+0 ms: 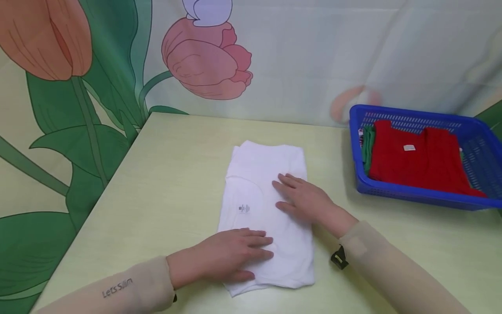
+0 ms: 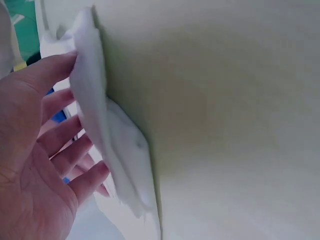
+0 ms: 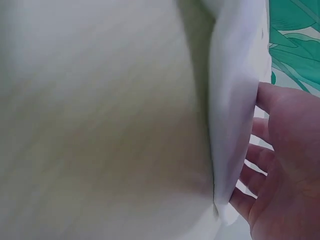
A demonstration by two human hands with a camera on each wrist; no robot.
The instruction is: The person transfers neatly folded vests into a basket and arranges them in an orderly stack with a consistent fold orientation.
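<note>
A white garment (image 1: 266, 174), folded into a long rectangle, lies on the table with a small dark printed label showing on its left half. My left hand (image 1: 231, 253) rests on its lower left part, fingers spread and nearly straight. On the right side, higher up, my right hand (image 1: 303, 198) touches the cloth with fingers extended. In the left wrist view, the fingers (image 2: 65, 145) lie against the folded edge of the white garment (image 2: 95, 95). The right wrist view shows the thumb and fingertips along the opposite edge of the white garment (image 3: 232, 105).
A blue plastic basket (image 1: 415, 200) stands at the right, holding a folded red garment (image 1: 419, 161) and a green one (image 1: 368, 146) beside it. The pale table (image 1: 176, 174) reaches back to a curtain with printed tulips (image 1: 204, 61).
</note>
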